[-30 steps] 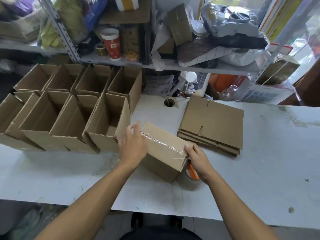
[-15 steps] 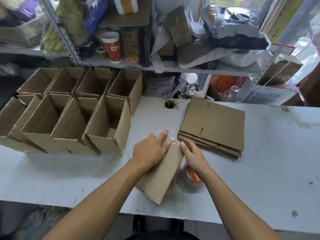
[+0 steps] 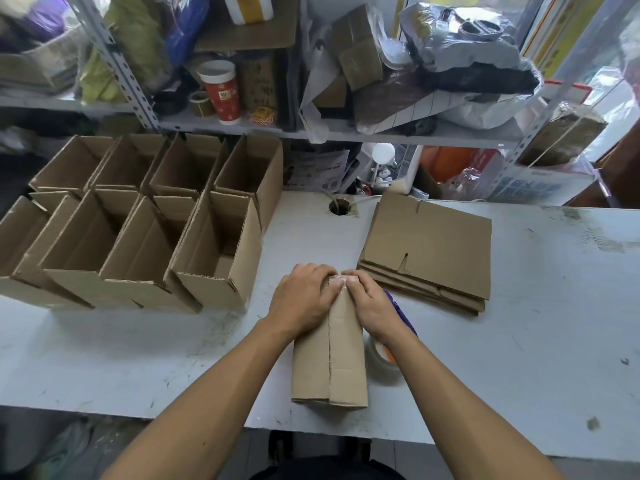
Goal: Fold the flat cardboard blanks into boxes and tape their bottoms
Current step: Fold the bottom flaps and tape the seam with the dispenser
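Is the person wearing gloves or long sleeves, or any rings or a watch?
No. The left hand and the right hand are bare, with no gloves. Both forearms are uncovered right down to the bottom of the picture: no sleeves show, and no watch, bracelet or ring.

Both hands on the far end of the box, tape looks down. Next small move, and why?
Probably lift the box and stand it open side up beside the finished boxes. Left hand and right hand press the tape end at its far edge, and the seam looks taped along its length.

Both hands, left hand (image 3: 304, 299) and right hand (image 3: 372, 303), press the taped box (image 3: 330, 362) on the table (image 3: 519, 341)
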